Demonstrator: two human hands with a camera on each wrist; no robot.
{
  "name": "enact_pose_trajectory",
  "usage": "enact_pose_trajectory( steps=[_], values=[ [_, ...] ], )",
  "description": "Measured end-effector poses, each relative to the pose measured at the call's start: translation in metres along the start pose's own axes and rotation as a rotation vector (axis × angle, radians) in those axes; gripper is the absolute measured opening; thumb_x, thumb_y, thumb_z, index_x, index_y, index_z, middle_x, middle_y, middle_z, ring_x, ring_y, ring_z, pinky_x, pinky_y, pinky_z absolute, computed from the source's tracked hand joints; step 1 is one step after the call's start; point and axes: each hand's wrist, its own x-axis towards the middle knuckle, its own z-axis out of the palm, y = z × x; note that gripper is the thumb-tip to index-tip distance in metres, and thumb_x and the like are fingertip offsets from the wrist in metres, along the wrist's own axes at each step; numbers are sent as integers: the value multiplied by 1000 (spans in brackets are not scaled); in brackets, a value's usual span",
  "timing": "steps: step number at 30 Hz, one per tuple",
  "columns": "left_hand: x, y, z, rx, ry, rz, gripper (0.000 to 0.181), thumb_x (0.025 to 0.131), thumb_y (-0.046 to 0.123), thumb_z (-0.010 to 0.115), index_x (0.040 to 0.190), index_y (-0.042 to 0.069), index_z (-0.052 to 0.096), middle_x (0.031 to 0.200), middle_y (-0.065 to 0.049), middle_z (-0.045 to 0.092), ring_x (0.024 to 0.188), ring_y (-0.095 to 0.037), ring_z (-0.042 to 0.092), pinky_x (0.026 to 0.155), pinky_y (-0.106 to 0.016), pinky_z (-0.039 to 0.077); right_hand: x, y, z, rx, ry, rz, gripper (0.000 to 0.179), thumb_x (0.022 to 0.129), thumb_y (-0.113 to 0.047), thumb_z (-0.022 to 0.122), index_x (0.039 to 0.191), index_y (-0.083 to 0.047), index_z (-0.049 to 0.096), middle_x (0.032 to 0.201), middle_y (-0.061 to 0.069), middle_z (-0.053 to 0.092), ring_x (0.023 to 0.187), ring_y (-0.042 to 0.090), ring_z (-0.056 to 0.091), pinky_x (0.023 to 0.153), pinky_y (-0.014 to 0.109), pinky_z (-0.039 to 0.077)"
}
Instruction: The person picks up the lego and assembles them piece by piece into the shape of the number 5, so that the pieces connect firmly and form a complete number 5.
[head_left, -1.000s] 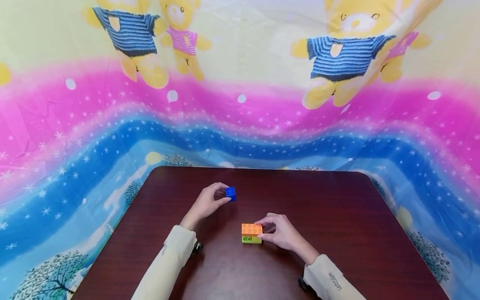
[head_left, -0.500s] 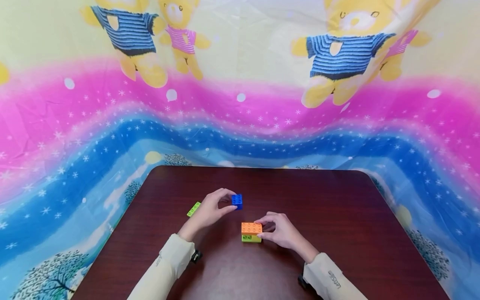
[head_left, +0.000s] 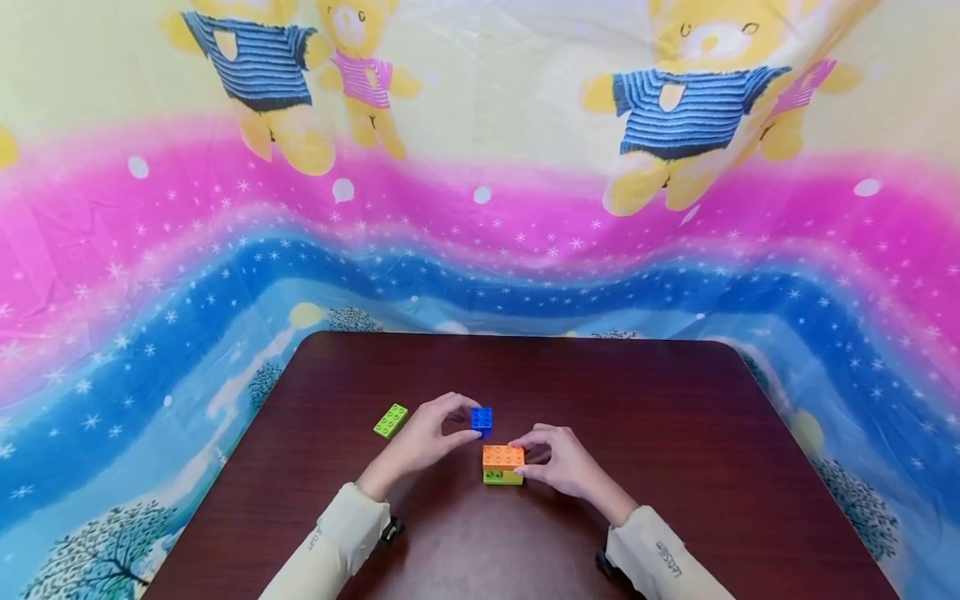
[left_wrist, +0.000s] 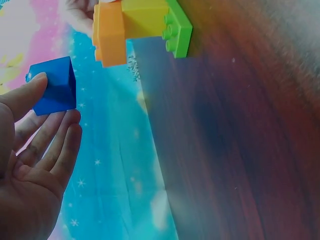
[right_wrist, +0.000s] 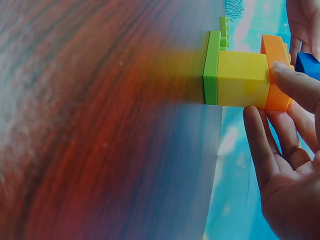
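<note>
Between thumb and fingers, my left hand (head_left: 420, 435) pinches a blue toy brick (head_left: 482, 422) held above the table, just behind the brick stack. My right hand (head_left: 564, 463) grips the right end of an orange brick (head_left: 503, 457), the top piece of that stack. Under the orange piece sits a yellow brick (right_wrist: 242, 79), and a flat green brick (right_wrist: 212, 67) forms the base on the table. In the left wrist view, studs show on the part of the green base (left_wrist: 183, 31) that the yellow brick leaves uncovered.
A second flat green brick (head_left: 391, 421) lies on the dark wooden table (head_left: 637, 400), left of my left hand. Behind the table hangs a cloth (head_left: 480, 250) printed with bears and snowflakes.
My left hand has carried the blue brick rightward and toward me, closer to the stack. The loose green brick, hidden at first, has come into view. My right hand stays on the stack.
</note>
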Motion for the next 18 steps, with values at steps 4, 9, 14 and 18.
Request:
enact_pose_trajectory(
  steps=[4,9,14,18],
  values=[
    [-3,1,5,-12,-20,20,36,92,24,80,125,21,66,115,6,67,107,-19,70,98,-46,58,-1,0,0,7,-4,2,40,85,-20,87,124,-20,77,100,-8,65,95,11,72,81,29,63],
    [-7,3,11,7,-32,35,34,92,21,80,123,20,67,112,8,67,105,-11,69,98,-33,58,0,0,0,5,-4,-2,40,85,-21,87,123,-21,77,98,-8,65,94,12,72,81,29,63],
    [-11,3,16,13,-42,37,33,93,22,79,123,20,67,112,8,67,105,-13,69,97,-32,58,0,1,-1,15,4,-27,39,85,-21,87,123,-20,77,99,-6,66,94,14,73,80,31,63],
    [-14,1,19,4,-47,27,33,94,24,79,124,21,67,114,8,67,107,-15,69,98,-37,58,-1,1,-1,20,3,-20,39,85,-20,87,123,-20,77,100,-7,66,95,15,72,81,31,63]
  ],
)
